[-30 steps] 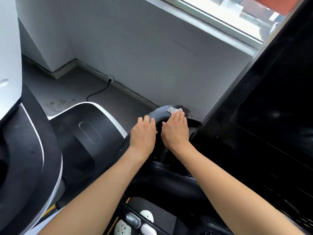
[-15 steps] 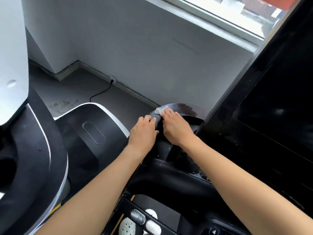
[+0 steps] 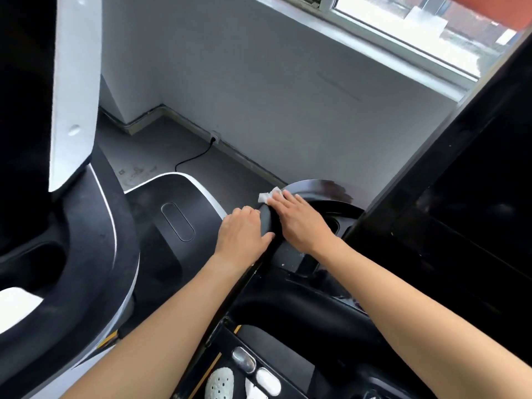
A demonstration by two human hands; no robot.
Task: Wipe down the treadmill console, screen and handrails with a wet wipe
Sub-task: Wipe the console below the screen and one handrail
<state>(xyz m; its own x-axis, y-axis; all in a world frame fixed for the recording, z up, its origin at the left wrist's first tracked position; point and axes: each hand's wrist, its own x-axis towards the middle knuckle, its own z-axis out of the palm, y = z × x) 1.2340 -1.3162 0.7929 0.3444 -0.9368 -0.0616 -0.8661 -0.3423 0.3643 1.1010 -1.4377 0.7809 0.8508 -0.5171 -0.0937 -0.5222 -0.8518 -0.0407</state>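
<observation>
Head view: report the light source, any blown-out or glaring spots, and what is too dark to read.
Head view: daylight enters by the window, its panes washed out; a pale sheen lies on the rail beyond the wipe; the screen is near black, detail lost; the right hand on the wipe is sharp, no motion blur; straight edges lean, as wide lenses do.

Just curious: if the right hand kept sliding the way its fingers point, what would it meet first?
The right hand presses the wipe on the black rim. Ahead of it only the wipe pokes out; past that the rim ends and the way looks free, with floor below, though depth is unclear.
</observation>
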